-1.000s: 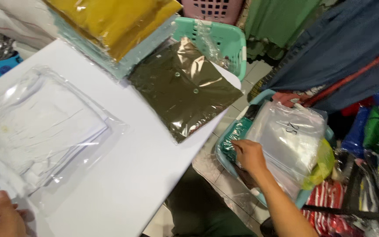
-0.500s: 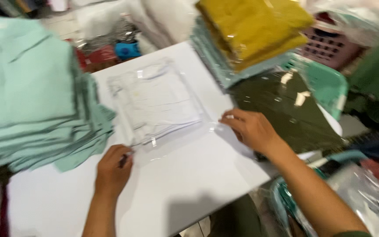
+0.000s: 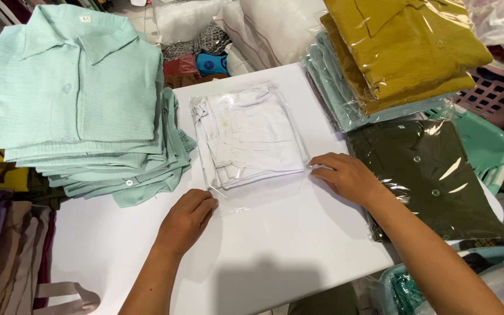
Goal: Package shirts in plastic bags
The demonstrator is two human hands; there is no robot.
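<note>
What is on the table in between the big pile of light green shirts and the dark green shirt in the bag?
The head view shows a white folded garment in a clear bag between the mint shirt stack and the bagged olive shirt.

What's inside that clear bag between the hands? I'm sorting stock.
The clear bag holds a folded white garment. Its folds hide any lower layers and its front.

bright, even overhead light, sharp focus; glare on the plastic bags (image 3: 433,169), soft shadow on the white table (image 3: 275,251).
</note>
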